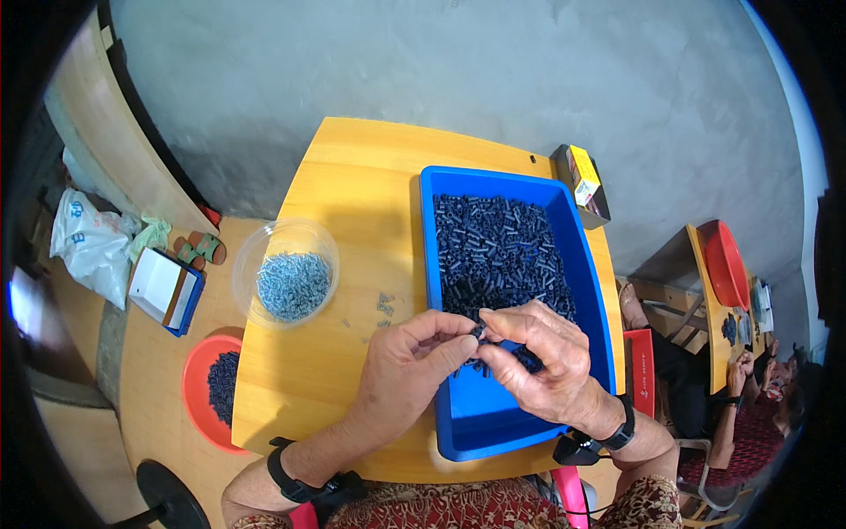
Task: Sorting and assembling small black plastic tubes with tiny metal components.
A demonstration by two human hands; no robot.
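My left hand [401, 366] and my right hand [555, 361] meet over the near left part of a blue plastic tray [476, 432]. Thumb and fingers of both hands pinch a small dark piece [478, 331] between them; its exact shape is mostly covered by the fingertips. More dark pieces [526, 357] show under my right hand. Beyond, the tray holds a heap of small dark tube-shaped parts [498, 247]. To the left on the yellow table [370, 176] stands a clear round tub [249, 304] with many small silvery metal parts [295, 284], which look like screws.
Several loose metal parts [385, 304] lie between tub and tray. A dark box with a yellow packet [582, 175] stands at the back right. On the floor at left are a red basin [196, 397] and slippers [207, 248]. Another person [731, 441] sits at a table on the right.
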